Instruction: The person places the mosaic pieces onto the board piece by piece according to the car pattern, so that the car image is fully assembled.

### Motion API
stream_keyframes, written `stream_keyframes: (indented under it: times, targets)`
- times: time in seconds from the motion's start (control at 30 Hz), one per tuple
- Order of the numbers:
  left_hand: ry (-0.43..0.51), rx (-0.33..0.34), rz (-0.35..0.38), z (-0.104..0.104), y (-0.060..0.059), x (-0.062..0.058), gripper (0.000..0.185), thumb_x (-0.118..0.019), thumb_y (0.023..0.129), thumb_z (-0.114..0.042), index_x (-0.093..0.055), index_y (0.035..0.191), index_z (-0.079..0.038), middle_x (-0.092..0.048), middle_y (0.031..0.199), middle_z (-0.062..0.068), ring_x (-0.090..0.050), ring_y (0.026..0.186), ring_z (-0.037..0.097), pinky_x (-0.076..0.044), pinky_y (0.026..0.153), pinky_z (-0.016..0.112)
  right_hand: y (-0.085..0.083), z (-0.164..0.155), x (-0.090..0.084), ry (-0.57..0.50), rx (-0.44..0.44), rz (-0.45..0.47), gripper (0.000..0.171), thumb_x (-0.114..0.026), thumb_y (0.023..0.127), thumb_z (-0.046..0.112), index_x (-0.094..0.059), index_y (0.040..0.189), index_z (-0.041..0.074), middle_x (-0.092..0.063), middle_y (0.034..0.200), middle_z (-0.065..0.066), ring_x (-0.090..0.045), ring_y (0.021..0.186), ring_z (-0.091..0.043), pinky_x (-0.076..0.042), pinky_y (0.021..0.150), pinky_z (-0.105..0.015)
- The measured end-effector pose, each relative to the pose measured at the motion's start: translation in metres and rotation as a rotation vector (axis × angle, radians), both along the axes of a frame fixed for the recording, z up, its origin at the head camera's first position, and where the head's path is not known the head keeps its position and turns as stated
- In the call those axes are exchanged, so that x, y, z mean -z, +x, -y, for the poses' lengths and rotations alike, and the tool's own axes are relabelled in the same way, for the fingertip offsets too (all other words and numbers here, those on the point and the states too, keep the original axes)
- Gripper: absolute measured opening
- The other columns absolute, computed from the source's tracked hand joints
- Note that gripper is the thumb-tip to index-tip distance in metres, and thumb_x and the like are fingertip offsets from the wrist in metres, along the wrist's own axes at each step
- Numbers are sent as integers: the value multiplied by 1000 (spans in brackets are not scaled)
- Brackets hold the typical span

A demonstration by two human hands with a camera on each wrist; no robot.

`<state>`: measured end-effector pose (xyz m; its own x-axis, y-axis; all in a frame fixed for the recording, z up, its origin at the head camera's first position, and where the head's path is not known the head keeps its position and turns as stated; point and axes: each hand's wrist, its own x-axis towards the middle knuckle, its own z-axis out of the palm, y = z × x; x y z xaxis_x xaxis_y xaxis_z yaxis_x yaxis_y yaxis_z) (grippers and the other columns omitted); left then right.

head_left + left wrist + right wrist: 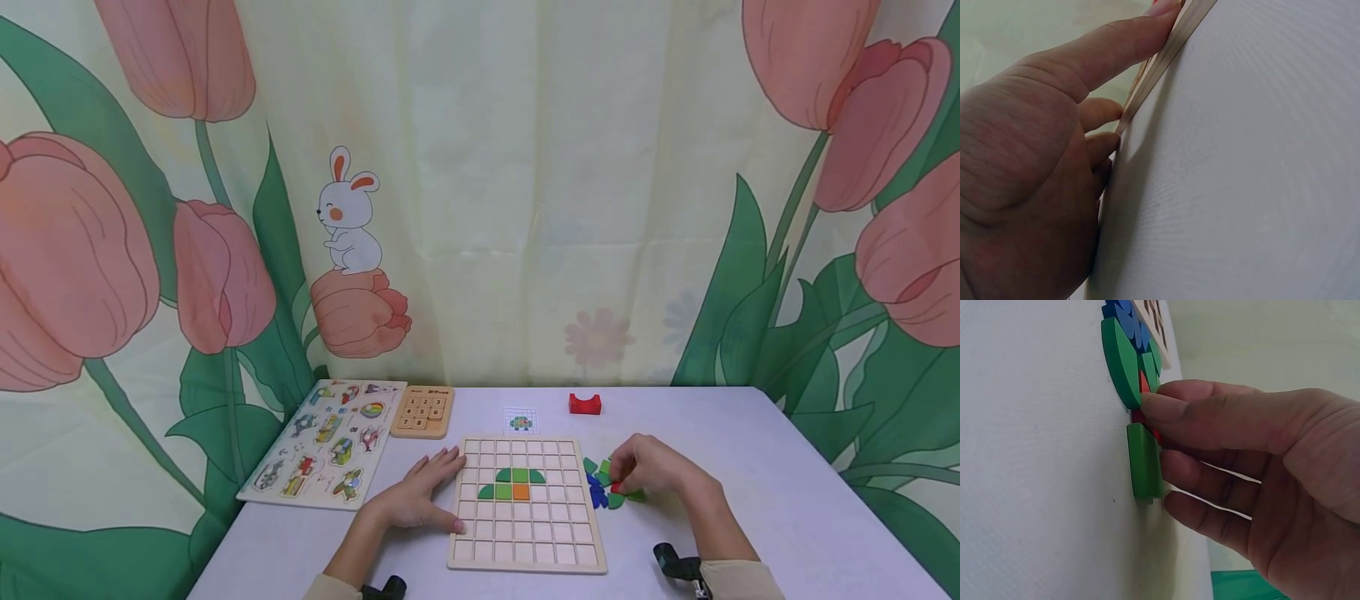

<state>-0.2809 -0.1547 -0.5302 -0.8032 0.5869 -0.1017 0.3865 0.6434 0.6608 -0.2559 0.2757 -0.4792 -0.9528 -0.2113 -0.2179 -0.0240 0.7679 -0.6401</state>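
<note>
A wooden grid board (525, 562) lies on the table with green quarter-round pieces (487, 492), green squares and an orange square (521, 492) in its cells. My left hand (417, 493) rests at the board's left edge, fingers spread, its thumb on the near part of the frame. To the right of the board, my right hand (651, 467) pinches a red block (1144, 382) between thumb and forefinger. Around it lie loose green pieces (1120, 362) and dark blue pieces (1124, 321). The other fingers of that hand hang close by a green block (1144, 461).
Behind the board lies a small pattern card (521, 421), with a red notched block (585, 404) to its right. A wooden number board (423, 412) and a large picture board (322, 442) lie at the left. A printed curtain (480, 200) hangs behind the table.
</note>
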Motion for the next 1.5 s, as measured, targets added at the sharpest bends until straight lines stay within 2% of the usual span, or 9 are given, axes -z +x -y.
stream_keyframes:
  times: [0.3,0.83,1.5]
  targets:
    - [-1,2,-3,0,0,0,113,-86,73,-59,-33,165,-20,-17,176,4,-10,164,29,1,132,60,0,3,1,40,26,-19,19,-85,79,-5,-77,82,13,-71,80,0,-59,78,-17,-57,73,-31]
    - [-8,-5,-8,-1,0,-2,113,-85,73,-61,-34,164,-19,-18,175,5,-10,164,30,0,132,59,1,2,-2,80,29,-6,19,-85,80,-2,-80,86,15,-71,83,1,-60,80,-17,-59,75,-32]
    - [2,-3,-11,-1,1,-1,112,-85,74,-60,-34,164,-18,-18,175,6,-10,164,31,0,132,60,2,5,-2,94,8,4,17,-83,83,-2,-73,85,11,-64,80,-2,-57,80,-17,-52,71,-30]
